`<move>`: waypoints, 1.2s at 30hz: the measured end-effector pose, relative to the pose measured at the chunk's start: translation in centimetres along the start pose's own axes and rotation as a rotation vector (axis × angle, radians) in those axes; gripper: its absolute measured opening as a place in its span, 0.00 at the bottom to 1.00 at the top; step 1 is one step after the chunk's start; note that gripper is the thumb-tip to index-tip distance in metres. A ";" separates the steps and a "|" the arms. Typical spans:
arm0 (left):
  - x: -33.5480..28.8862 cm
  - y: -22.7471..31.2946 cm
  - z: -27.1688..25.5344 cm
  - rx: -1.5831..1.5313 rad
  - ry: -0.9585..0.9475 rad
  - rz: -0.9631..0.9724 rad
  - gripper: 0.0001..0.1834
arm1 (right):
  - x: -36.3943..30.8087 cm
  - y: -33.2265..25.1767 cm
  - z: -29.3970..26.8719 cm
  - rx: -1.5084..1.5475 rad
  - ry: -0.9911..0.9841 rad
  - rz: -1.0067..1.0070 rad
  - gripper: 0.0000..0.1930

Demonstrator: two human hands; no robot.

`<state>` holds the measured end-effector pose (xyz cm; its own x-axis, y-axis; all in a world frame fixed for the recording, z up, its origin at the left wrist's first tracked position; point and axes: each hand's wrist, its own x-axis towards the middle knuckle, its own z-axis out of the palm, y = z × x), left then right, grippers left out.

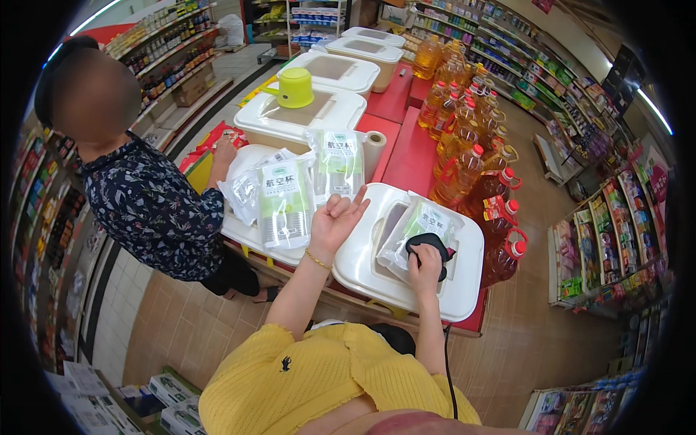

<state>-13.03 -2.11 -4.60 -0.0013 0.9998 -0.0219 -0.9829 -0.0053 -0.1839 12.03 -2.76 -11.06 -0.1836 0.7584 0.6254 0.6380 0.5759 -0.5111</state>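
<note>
My right hand (425, 268) is closed around a black hand-held device (433, 245), its exact kind unclear. The device lies over a clear pack of plastic cups (413, 226) with a green and white label, which rests on a white bin lid (464, 290). My left hand (338, 222) is raised beside that lid, palm up, holding nothing; one finger points out and others are partly curled. Just left of it lies another pack of cups (283, 206), and behind that a further pack (338, 163).
Several lidded white bins (348, 69) line the red table, one bearing a lime-green scoop (295, 90). Bottles of oil (460, 174) crowd the right side. A person in a floral shirt (156, 206) stands at left. A plastic roll (373, 154) sits behind the packs.
</note>
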 end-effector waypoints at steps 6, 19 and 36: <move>0.2 3.4 -1.3 -0.184 -0.166 -0.029 0.15 | 0.0 -0.2 0.4 -0.028 -0.006 0.009 0.07; 5.7 9.6 -1.9 -0.335 -0.121 0.117 0.14 | -0.2 0.7 0.3 -0.082 -0.049 -0.005 0.10; 3.8 6.9 -1.4 -0.292 -0.091 0.171 0.14 | -0.5 1.0 0.3 -0.078 -0.055 -0.025 0.09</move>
<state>-19.59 1.65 -7.32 -0.1902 0.9817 0.0084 -0.8733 -0.1653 -0.4584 12.55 -2.53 -12.03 -0.2397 0.7608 0.6031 0.6885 0.5712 -0.4468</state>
